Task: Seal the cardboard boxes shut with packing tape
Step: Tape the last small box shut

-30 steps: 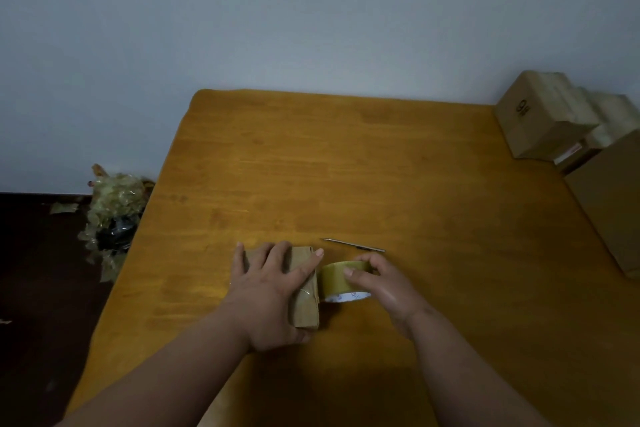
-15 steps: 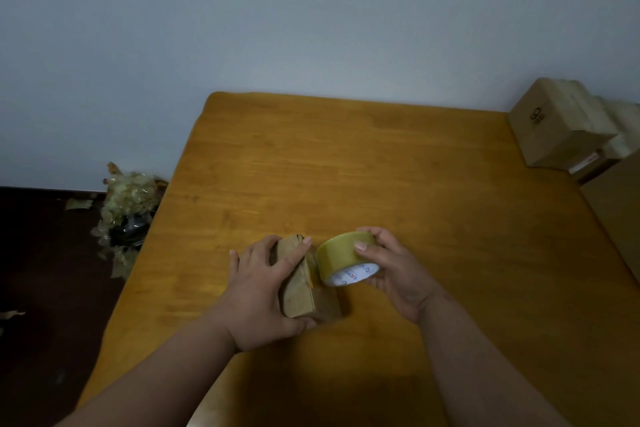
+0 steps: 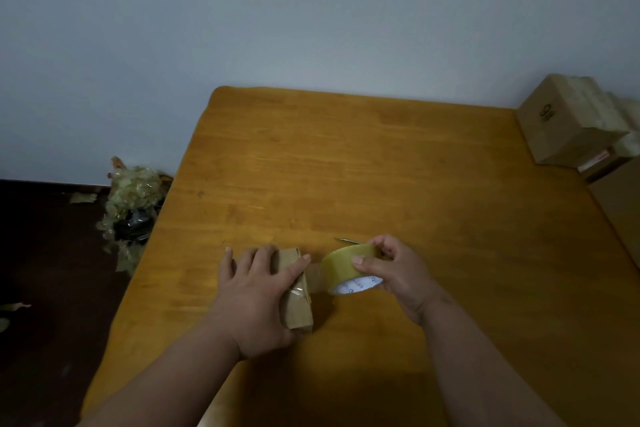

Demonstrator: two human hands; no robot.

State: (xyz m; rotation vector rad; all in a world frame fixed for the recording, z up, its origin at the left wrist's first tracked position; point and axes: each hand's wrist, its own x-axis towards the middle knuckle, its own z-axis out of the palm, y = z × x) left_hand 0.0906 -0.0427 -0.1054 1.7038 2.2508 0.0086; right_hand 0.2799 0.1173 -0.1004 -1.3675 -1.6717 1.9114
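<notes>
Worktop bare across mid frame; stacked boxes at right edge. Low centre: left hand, fingers flat, presses small cardboard box; right hand grips tape roll, strip stretched to box.

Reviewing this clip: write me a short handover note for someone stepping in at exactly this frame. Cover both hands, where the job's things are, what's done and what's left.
Left hand: laid over the small cardboard box on the table, fingers spread on top and index finger along its right edge, holding it down.
Right hand: grips the tape roll, lifted just right of the box.
A short strip of tape runs from the roll to the box; some tape already shows on the box top.
A thin metal tool lies behind the roll.
More boxes are stacked at the table's far right.
Left: lay the strip down, cut it, then check the other boxes.
</notes>
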